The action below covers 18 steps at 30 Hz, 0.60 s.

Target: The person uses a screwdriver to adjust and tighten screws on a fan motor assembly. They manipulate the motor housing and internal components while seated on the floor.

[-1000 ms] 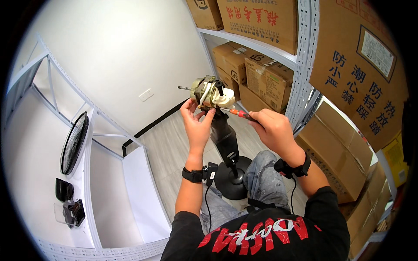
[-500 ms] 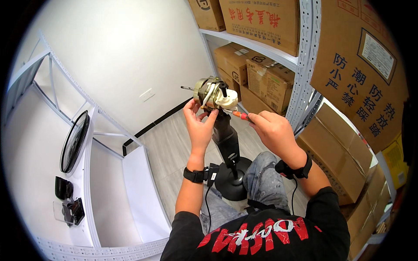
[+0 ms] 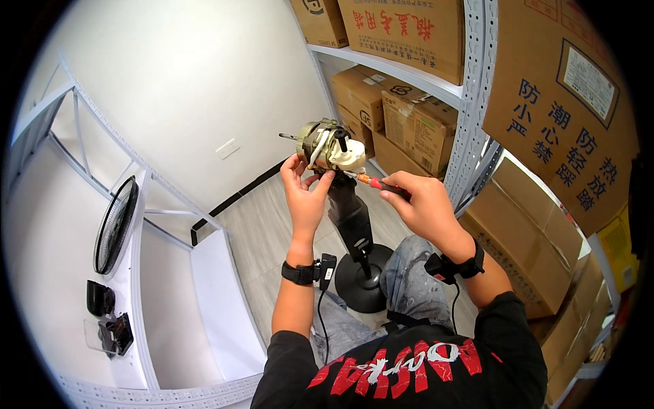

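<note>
A bare electric fan motor (image 3: 328, 146) with a metal body and a cream plastic gear housing sits atop the black fan stand (image 3: 353, 228). My left hand (image 3: 306, 198) cups the motor from below and the near left, thumb and fingers closed against its underside. In my right hand (image 3: 421, 204) is a screwdriver (image 3: 388, 185) with a red and black handle, gripped between thumb and fingers. Its tip points left at the joint under the cream housing; whether it sits in a screw there is too small to tell. The stand's round base (image 3: 364, 279) rests on the floor by my knee.
To the left, a white shelf (image 3: 136, 293) carries a round black fan grille (image 3: 117, 225) and small black parts (image 3: 116, 334). Cartons fill the metal rack (image 3: 470, 116) at right. A tall carton (image 3: 558, 102) stands close by my right arm.
My right fingers have shifted on the screwdriver, and more of its dark handle shows. My left hand keeps its hold on the motor. The whole view has moved slightly.
</note>
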Each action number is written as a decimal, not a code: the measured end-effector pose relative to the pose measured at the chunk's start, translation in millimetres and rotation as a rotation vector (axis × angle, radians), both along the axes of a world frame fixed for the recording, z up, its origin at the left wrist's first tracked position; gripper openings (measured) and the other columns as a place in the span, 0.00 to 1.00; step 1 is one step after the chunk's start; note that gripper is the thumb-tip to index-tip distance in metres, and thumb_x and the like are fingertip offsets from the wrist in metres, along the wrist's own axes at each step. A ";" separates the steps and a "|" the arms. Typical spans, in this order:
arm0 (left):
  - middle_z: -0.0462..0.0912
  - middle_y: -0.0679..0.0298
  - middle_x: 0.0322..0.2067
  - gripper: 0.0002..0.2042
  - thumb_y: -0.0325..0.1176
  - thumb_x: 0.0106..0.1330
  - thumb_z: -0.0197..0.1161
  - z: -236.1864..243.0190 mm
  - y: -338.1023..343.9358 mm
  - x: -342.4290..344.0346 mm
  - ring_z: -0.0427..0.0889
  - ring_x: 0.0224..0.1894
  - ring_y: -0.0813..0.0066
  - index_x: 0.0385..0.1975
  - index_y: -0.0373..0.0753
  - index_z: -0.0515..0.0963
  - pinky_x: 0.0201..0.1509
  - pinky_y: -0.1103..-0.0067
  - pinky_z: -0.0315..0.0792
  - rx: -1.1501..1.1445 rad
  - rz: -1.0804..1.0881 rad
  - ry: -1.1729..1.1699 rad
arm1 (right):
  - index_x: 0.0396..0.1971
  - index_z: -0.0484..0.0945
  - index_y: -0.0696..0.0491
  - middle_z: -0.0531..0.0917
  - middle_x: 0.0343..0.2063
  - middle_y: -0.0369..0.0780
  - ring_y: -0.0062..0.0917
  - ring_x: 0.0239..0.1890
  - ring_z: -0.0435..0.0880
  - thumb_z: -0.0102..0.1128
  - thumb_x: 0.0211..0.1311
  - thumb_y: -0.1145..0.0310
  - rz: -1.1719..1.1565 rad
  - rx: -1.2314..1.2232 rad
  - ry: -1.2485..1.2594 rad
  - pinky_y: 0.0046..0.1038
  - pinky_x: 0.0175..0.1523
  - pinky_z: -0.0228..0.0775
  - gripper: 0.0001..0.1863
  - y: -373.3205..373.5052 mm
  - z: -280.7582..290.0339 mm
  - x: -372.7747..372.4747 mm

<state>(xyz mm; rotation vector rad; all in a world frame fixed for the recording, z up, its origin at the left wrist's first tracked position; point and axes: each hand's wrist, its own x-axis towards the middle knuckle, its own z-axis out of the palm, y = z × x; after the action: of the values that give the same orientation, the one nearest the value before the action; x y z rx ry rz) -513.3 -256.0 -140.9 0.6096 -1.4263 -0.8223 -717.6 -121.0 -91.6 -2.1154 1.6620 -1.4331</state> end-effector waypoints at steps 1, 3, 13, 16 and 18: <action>0.67 0.58 0.61 0.34 0.27 0.59 0.73 0.3 0.0 0.3 0.69 0.65 0.64 0.63 0.37 0.60 0.57 0.71 0.73 -0.003 0.002 -0.005 | 0.37 0.81 0.55 0.83 0.25 0.45 0.41 0.27 0.83 0.68 0.60 0.65 0.000 0.010 -0.019 0.36 0.32 0.73 0.11 -0.5 -1.2 0.1; 0.67 0.58 0.61 0.34 0.27 0.60 0.72 0.7 -1.1 -0.1 0.69 0.65 0.64 0.63 0.38 0.60 0.58 0.71 0.72 -0.011 0.001 -0.014 | 0.36 0.80 0.53 0.81 0.24 0.45 0.43 0.27 0.82 0.67 0.61 0.63 -0.005 -0.001 -0.027 0.39 0.31 0.71 0.11 0.6 -1.5 1.2; 0.74 0.61 0.53 0.28 0.34 0.57 0.76 13.6 -1.7 4.6 0.76 0.55 0.67 0.56 0.36 0.73 0.54 0.70 0.74 -0.140 0.309 -0.207 | 0.38 0.80 0.50 0.77 0.22 0.39 0.37 0.25 0.80 0.68 0.59 0.65 -0.105 -0.193 0.132 0.37 0.28 0.70 0.09 37.8 -0.4 2.9; 0.76 0.60 0.51 0.26 0.32 0.58 0.75 21.0 1.7 5.1 0.78 0.52 0.69 0.55 0.34 0.74 0.53 0.72 0.76 -0.308 0.466 -0.355 | 0.39 0.81 0.52 0.80 0.25 0.40 0.37 0.26 0.81 0.68 0.60 0.67 -0.103 -0.207 0.010 0.35 0.30 0.71 0.10 36.8 -9.2 -10.6; 0.77 0.59 0.48 0.25 0.31 0.55 0.75 23.4 -0.7 4.2 0.79 0.49 0.67 0.53 0.33 0.76 0.53 0.72 0.76 -0.327 0.466 -0.353 | 0.40 0.81 0.54 0.82 0.27 0.41 0.37 0.27 0.81 0.67 0.61 0.67 -0.111 -0.227 -0.067 0.34 0.31 0.72 0.10 31.7 -15.6 -17.0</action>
<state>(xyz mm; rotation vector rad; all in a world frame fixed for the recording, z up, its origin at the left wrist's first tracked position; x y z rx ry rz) -509.2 -256.7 -117.5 0.8164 -1.6039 -0.1091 -734.5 -89.3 -107.2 -2.0850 1.6889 -1.7824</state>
